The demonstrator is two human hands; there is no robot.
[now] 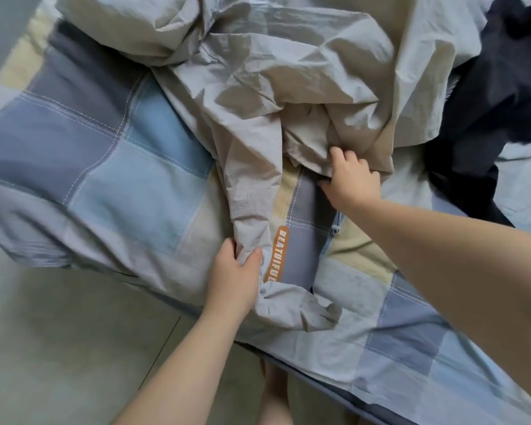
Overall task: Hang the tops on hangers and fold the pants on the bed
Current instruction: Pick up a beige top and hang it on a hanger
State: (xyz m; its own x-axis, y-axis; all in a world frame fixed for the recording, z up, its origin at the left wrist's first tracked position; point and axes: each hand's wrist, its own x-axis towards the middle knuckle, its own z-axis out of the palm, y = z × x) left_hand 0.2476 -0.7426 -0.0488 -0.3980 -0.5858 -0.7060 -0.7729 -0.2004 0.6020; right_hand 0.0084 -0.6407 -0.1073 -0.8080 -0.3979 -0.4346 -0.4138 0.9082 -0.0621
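A pale grey-beige, crinkled, thin fabric garment (pixel 288 87) lies heaped and creased across the blue, grey and cream checked bedcover (pixel 105 148). One narrow section trails toward the bed's near edge, where the left hand (pixel 236 277) clutches it. The right hand (pixel 350 179) grasps a bunched fold near the middle. A dark navy garment (pixel 503 87) lies beside the heap at the right.

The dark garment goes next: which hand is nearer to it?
Right. The right hand grips the beige garment left of the dark garment; the left hand grips it farther away, lower left.
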